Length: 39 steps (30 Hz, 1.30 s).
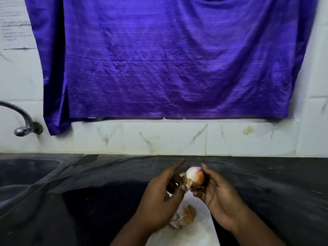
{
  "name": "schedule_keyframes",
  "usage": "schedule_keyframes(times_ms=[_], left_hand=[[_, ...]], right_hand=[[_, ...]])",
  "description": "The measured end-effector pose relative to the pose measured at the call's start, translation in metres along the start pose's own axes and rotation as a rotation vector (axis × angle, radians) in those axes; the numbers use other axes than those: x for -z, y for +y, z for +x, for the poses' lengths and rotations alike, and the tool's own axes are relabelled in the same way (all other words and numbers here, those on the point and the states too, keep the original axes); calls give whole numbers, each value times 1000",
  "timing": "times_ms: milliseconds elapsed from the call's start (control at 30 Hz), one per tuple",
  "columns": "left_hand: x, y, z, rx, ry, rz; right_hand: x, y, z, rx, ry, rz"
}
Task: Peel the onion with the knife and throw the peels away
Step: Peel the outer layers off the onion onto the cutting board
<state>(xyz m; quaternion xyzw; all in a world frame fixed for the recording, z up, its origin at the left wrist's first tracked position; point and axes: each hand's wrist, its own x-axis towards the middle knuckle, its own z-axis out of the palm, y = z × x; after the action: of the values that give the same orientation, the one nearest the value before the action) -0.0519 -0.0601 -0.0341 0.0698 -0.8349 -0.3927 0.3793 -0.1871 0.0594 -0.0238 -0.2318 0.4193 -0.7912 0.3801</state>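
My right hand (215, 196) holds a small pinkish onion (195, 175) between fingertips and thumb, above the dark counter. My left hand (163, 194) pinches a flap of papery skin (183, 179) at the onion's left, root side, with the forefinger stretched out. Loose brown and white peels (184, 216) lie in a small heap on a white board (197, 231) below the hands. No knife shows in the head view.
A black stone counter (266, 183) runs across the view, with a dark sink (21, 176) at the left and a metal tap (21, 121) above it. A purple cloth (168, 59) hangs over the white tiled wall behind.
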Motion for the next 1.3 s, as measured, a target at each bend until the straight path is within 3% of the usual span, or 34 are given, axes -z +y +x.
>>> schedule_keyframes(times_ms=[167,400,900,1300], left_hand=[[6,-5,4,30,161,-27],[4,16,-3,-48,70,-155],[3,6,0,-105,-25,-106],[-1,4,0,-125,30,-35]], right_hand=[[0,2,-1,-13,-50,-46],[-2,3,-2,-9,-51,-97],[-6,6,-2,66,-53,-205],[0,5,2,57,-29,-135]])
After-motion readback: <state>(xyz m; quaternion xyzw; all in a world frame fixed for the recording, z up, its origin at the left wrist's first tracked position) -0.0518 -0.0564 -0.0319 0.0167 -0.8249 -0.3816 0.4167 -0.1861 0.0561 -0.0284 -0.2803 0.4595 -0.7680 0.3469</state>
